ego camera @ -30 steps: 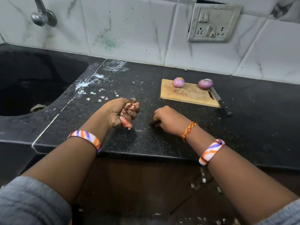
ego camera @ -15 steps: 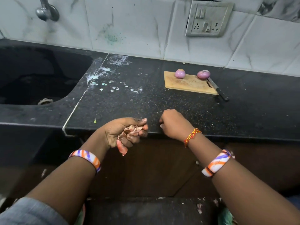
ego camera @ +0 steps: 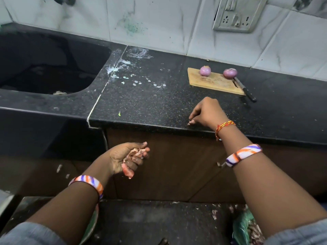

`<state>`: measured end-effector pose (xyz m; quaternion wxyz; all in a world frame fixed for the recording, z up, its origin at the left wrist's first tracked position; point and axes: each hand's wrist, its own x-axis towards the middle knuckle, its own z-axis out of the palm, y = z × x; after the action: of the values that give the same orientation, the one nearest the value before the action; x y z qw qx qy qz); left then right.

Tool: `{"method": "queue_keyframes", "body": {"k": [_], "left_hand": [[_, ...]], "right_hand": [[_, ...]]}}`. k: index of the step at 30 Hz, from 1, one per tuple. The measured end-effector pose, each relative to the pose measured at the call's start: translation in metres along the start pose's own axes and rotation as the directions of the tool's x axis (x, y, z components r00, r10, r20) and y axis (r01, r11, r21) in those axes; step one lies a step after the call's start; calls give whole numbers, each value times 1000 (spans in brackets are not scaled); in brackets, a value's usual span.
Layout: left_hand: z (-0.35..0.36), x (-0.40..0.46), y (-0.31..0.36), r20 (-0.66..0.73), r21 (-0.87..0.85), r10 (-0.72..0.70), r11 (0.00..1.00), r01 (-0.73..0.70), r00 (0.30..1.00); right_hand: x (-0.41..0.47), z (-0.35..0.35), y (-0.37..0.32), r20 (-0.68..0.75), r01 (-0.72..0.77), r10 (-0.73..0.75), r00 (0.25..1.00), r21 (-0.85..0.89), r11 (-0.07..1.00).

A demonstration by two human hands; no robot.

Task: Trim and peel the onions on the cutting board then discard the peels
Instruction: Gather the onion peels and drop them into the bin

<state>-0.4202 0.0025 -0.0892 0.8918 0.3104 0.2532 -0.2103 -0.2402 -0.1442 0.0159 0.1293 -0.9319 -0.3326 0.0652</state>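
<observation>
Two onions sitting on board, well beyond my hands; left hand clenching peels below counter edge, right hand pinching a scrap.

Black speckled stone countertop, kinda messy. Wooden cutting board sits toward back right, near wall. Knife lies at board's right edge, blade on board, black handle on stone. White splatter spots left of board, by sink edge. Tiny green fleck near front edge. Small peel scrap at front edge, right hand resting on counter just beside it.
</observation>
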Motion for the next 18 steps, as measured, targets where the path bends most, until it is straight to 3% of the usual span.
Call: {"method": "queue_keyframes", "body": {"k": [3,10,15,18], "left_hand": [[2,30,-11,-101,-81,14,996,-23,995],[36,86,-25,-88,-200,43,978,-60,995],[63,103,-15,-129,-238,249,932,-274,960],[60,100,-14,-131,-166,305,931,-324,943]], "right_hand": [[5,5,5,-43,-60,60,997,-3,998],[-11,20,-7,-86,-11,-1,996,-141,990],[-44,38,-27,80,164,-160,984,-46,985],[-60,51,-35,11,170,-170,985,-20,985]]}}
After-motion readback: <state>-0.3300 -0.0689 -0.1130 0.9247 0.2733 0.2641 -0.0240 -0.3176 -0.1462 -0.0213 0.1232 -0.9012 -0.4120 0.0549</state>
